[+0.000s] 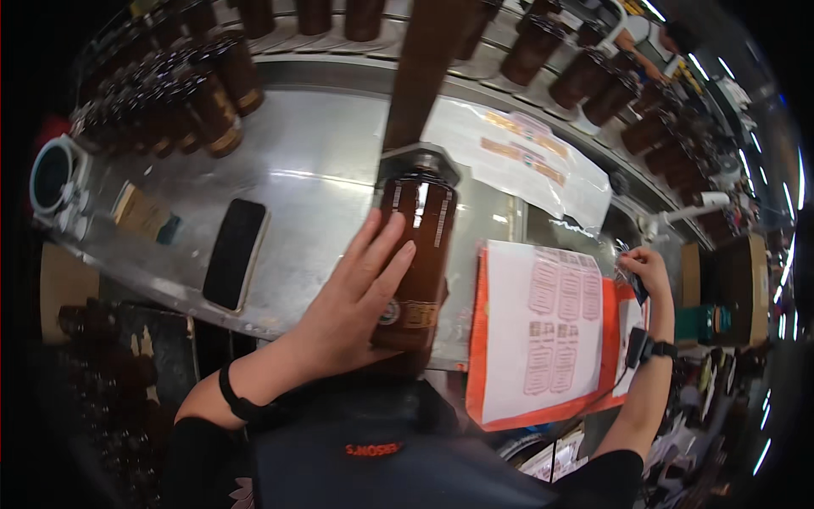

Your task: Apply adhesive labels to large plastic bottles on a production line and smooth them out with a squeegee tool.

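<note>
From where I'm standing, the worker's L hand (352, 288) lies along the side of a brown bottle (431, 237), fingers straight & slightly apart; can't tell if the thumb grips. Bottle's right in front of the worker's apron (322, 445), neck end pointing away, close to a dark angular fixture (394, 164); can't tell if they touch.

R hand (653, 270) is off to the side, thumb & fingertips pinched together on a small dark item (634, 287), too blurred to ID. Just below it: a white label sheet (509, 339) w/ pinkish printed labels, on orange-red backing (477, 365).

Smartphone (235, 254), screen dark, lies on the metal table (318, 136), L of the bottle. Behind: white label film (458, 140) w/ orange labels. Brown bottles, approx. same kind, crowd the table's far L corner; more line the curved conveyor (284, 45) at back.
</note>
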`<action>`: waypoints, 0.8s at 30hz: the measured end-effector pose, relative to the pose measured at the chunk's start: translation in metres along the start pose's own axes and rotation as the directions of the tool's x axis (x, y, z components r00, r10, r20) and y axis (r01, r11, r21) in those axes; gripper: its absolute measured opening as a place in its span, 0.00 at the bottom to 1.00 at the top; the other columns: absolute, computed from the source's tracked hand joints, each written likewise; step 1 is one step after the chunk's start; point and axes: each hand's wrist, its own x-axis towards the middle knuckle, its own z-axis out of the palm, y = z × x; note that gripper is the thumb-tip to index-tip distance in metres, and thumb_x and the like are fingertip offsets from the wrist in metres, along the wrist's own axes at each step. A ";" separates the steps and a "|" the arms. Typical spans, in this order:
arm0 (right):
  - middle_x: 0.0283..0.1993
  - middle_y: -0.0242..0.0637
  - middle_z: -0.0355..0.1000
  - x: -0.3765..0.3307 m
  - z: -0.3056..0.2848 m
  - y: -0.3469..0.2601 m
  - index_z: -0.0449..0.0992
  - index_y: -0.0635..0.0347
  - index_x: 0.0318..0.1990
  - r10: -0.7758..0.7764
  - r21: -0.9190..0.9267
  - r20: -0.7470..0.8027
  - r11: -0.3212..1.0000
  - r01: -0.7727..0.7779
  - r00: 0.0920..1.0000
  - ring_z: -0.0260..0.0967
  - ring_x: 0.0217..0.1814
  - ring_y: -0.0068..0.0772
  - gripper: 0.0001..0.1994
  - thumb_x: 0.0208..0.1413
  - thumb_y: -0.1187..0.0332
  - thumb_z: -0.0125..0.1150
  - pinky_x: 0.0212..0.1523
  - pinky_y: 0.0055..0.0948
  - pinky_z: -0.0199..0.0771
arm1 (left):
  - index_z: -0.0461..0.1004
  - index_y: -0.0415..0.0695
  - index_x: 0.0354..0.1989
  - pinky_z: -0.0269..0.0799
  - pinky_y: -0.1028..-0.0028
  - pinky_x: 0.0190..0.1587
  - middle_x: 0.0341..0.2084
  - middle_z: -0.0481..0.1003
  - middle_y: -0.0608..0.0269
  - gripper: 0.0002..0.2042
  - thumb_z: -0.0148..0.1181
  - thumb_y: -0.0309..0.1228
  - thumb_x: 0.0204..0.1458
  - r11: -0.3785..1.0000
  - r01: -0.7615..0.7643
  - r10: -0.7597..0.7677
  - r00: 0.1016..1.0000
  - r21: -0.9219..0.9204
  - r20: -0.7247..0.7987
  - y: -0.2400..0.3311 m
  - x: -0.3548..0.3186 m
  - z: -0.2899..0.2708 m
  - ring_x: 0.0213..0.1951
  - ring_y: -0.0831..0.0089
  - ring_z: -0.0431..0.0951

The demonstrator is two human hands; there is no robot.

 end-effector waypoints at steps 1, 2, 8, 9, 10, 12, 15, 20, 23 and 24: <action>0.26 0.32 0.76 0.000 0.011 -0.021 0.78 0.64 0.29 -0.015 0.002 0.026 1.000 0.015 1.000 0.70 0.26 0.19 0.05 0.54 0.73 0.67 0.27 0.17 0.66 | 0.48 0.38 0.71 0.51 0.51 0.70 0.71 0.45 0.38 0.54 0.78 0.35 0.35 1.000 0.009 -0.009 1.000 0.022 -0.003 -0.001 -0.003 -0.001 0.71 0.38 0.45; 0.26 0.30 0.76 -0.003 0.033 -0.051 0.78 0.64 0.30 -0.086 -0.008 0.005 0.996 0.086 0.996 0.67 0.25 0.17 0.04 0.53 0.74 0.67 0.28 0.17 0.65 | 0.48 0.38 0.71 0.51 0.51 0.70 0.71 0.45 0.38 0.54 0.78 0.35 0.35 0.999 0.034 -0.034 0.999 0.038 -0.011 -0.003 -0.007 -0.001 0.71 0.38 0.45; 0.29 0.30 0.75 -0.086 0.123 -0.202 0.78 0.66 0.32 -0.523 -0.004 0.018 0.852 0.524 0.852 0.65 0.29 0.15 0.06 0.49 0.76 0.70 0.31 0.18 0.65 | 0.41 0.33 0.71 0.52 0.55 0.70 0.69 0.44 0.30 0.56 0.77 0.40 0.39 0.979 0.175 -0.181 0.982 -0.100 -0.052 -0.011 -0.017 0.001 0.70 0.38 0.49; 0.29 0.32 0.75 -0.101 0.132 -0.223 0.78 0.66 0.31 -0.591 0.032 0.052 0.807 0.590 0.805 0.68 0.30 0.16 0.06 0.49 0.77 0.70 0.32 0.18 0.66 | 0.42 0.32 0.71 0.53 0.56 0.70 0.69 0.45 0.30 0.56 0.77 0.40 0.39 0.960 0.216 -0.227 0.973 -0.178 -0.045 -0.011 -0.018 0.003 0.70 0.39 0.50; 0.29 0.32 0.75 -0.109 0.139 -0.235 0.78 0.66 0.32 -0.660 0.113 0.105 0.751 0.650 0.744 0.70 0.30 0.18 0.06 0.48 0.77 0.70 0.33 0.18 0.67 | 0.42 0.31 0.70 0.54 0.57 0.70 0.69 0.46 0.30 0.56 0.77 0.41 0.39 0.933 0.253 -0.270 0.962 -0.256 -0.035 -0.012 -0.019 0.004 0.70 0.40 0.50; 0.29 0.33 0.75 -0.125 0.154 -0.258 0.77 0.66 0.30 -0.670 0.345 0.160 0.726 0.595 0.725 0.70 0.30 0.18 0.07 0.47 0.77 0.71 0.34 0.18 0.67 | 0.42 0.30 0.70 0.55 0.57 0.69 0.68 0.47 0.31 0.56 0.77 0.41 0.39 0.959 0.222 -0.231 0.973 -0.176 -0.029 -0.012 -0.018 -0.001 0.70 0.40 0.51; 0.28 0.31 0.74 -0.134 0.176 -0.291 0.76 0.65 0.29 -0.661 0.495 0.213 0.708 0.504 0.719 0.68 0.30 0.16 0.07 0.47 0.76 0.72 0.33 0.17 0.66 | 0.47 0.29 0.69 0.59 0.58 0.67 0.67 0.50 0.31 0.53 0.75 0.42 0.40 0.993 0.119 -0.119 0.992 0.007 -0.039 -0.010 -0.014 -0.013 0.67 0.40 0.56; 0.29 0.20 0.70 -0.109 0.216 -0.305 0.77 0.63 0.35 -0.430 0.557 0.228 0.793 0.245 0.874 0.61 0.29 0.08 0.05 0.53 0.76 0.68 0.31 0.13 0.60 | 0.47 0.27 0.68 0.56 0.59 0.68 0.67 0.51 0.30 0.53 0.73 0.48 0.42 0.999 0.044 -0.043 0.999 0.033 -0.025 -0.016 -0.008 -0.026 0.67 0.39 0.56; 0.29 0.21 0.70 -0.098 0.231 -0.296 0.77 0.64 0.36 -0.435 0.526 0.170 0.799 0.292 0.884 0.61 0.29 0.08 0.04 0.55 0.76 0.67 0.30 0.13 0.60 | 0.37 0.26 0.70 0.48 0.59 0.70 0.66 0.49 0.27 0.61 0.71 0.56 0.43 0.970 0.143 -0.135 0.989 -0.195 0.055 -0.025 -0.007 -0.032 0.69 0.40 0.51; 0.29 0.22 0.71 -0.099 0.234 -0.296 0.77 0.65 0.36 -0.447 0.501 0.122 0.798 0.334 0.886 0.61 0.29 0.08 0.05 0.54 0.76 0.68 0.30 0.13 0.60 | 0.37 0.26 0.70 0.48 0.59 0.70 0.66 0.49 0.27 0.61 0.71 0.56 0.43 0.969 0.144 -0.137 0.989 -0.202 0.053 -0.030 -0.005 -0.027 0.69 0.40 0.51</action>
